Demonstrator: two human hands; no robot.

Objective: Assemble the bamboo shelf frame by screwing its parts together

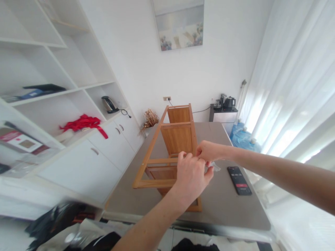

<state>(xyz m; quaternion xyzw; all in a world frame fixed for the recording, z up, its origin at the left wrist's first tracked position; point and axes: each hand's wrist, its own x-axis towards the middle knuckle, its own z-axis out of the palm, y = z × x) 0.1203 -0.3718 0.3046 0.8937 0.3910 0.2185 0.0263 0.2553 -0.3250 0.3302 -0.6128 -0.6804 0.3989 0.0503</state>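
A slatted wooden shelf rack (178,137) lies on the table in front of me. My left hand (190,174) is over its near right part, fingers curled and thumb pointing right. Against its fingertips is my right hand (209,150), closed with the fingers bent down. A small piece of clear plastic, like a little bag (216,166), sticks out below my right hand, near the left thumb. Which hand grips the plastic cannot be made out. The fingertips of both hands are largely hidden, along with the piece of frame behind them.
The grey-brown table (220,209) carries a phone (239,180) with a lit timer, right of my hands. White shelving (78,87) holds red ribbon (83,123) and a kettle (109,104). Blue water jugs (244,136) stand by the curtain (295,87). A black bag (54,221) lies lower left.
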